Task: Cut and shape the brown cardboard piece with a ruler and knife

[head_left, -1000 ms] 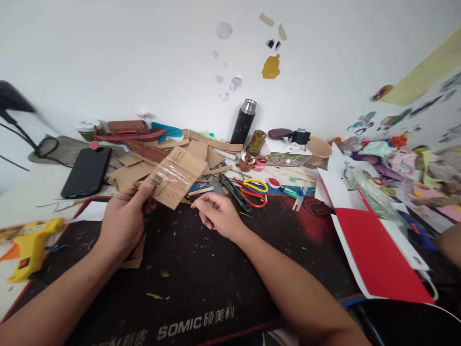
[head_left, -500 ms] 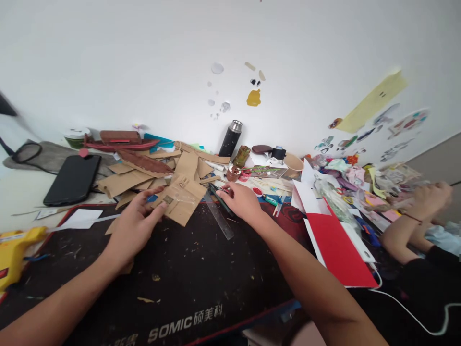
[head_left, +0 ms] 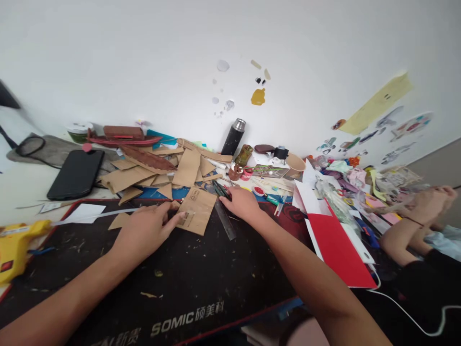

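My left hand (head_left: 149, 228) has its thumb on the left edge of a printed brown cardboard piece (head_left: 200, 211), the fingers curled beside and partly under it. The piece lies low over the black mat. At the mat's far edge, my right hand (head_left: 242, 203) is closed around a slim dark tool (head_left: 219, 189); pen or cutter, I cannot tell which. A clear ruler (head_left: 225, 223) lies just below that hand. Behind my left hand, several cut cardboard pieces (head_left: 131, 178) are heaped, with a brown boat-shaped piece (head_left: 147, 159) on top.
A yellow glue gun (head_left: 21, 245) sits at the left, near a black phone (head_left: 75, 174). A black thermos (head_left: 233, 138) stands by the wall. Red paper (head_left: 342, 250) and crumpled scraps (head_left: 345, 178) fill the right, where another person's arms (head_left: 410, 230) rest. The black mat (head_left: 201, 278) holds small scraps.
The cardboard piece in my left hand has turned and shifted right and down towards the mat. My right hand stays by the dark tool. The view has shifted slightly.
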The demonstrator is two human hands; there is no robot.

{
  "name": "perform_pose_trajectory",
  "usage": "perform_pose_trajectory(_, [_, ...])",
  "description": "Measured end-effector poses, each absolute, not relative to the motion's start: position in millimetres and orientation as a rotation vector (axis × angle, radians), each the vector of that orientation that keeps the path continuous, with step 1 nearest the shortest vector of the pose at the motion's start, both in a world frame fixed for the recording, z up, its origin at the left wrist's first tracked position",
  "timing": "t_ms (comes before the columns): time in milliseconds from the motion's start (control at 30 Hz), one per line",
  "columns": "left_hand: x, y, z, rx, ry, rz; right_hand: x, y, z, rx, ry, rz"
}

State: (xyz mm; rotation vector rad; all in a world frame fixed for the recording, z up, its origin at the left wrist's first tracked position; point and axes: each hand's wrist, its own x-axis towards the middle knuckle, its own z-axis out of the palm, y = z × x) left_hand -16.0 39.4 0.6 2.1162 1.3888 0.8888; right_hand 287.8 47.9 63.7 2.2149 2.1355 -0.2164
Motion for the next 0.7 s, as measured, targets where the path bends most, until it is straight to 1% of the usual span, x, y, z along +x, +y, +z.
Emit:
perform_pose_trajectory(167, [-19.0, 43.2, 0.5, 2.374, 1.207, 0.848, 288.6, 45.3, 63.4, 2.277, 2.169, -0.225])
perform_pose_trajectory(333, [-16.3, 47.3, -24.3, 2.514, 1.047, 0.782, 295.7, 34.1, 75.0, 2.366, 2.245, -0.292])
perform_pose_trajectory(433, [-18.4, 52.1, -38.6, 2.529, 1.059, 0.749, 297.0, 19.6, 81.2, 2.346, 2.318, -0.438])
perform_pose_trajectory(500, [-20.9, 55.3, -43.7, 2.532, 1.065, 0.730, 295.0, 7.5, 82.3, 2.300, 2.364, -0.580])
perform_pose_trajectory(533, [-22.0, 56.6, -44.9, 2.531, 1.068, 0.723, 293.4, 1.4, 82.2, 2.271, 2.376, -0.707])
perform_pose_trajectory(600, [-23.5, 58.2, -45.9, 2.530, 1.074, 0.715, 290.2, -9.5, 81.4, 2.232, 2.300, -1.239])
perform_pose_trajectory(667, [-23.9, 58.9, -46.0, 2.528, 1.083, 0.710, 287.9, -17.4, 81.0, 2.194, 2.222, -1.453])
perform_pose_trajectory(700, [-23.8, 58.9, -46.0, 2.528, 1.087, 0.708, 287.3, -20.2, 81.1, 2.169, 2.191, -1.494])
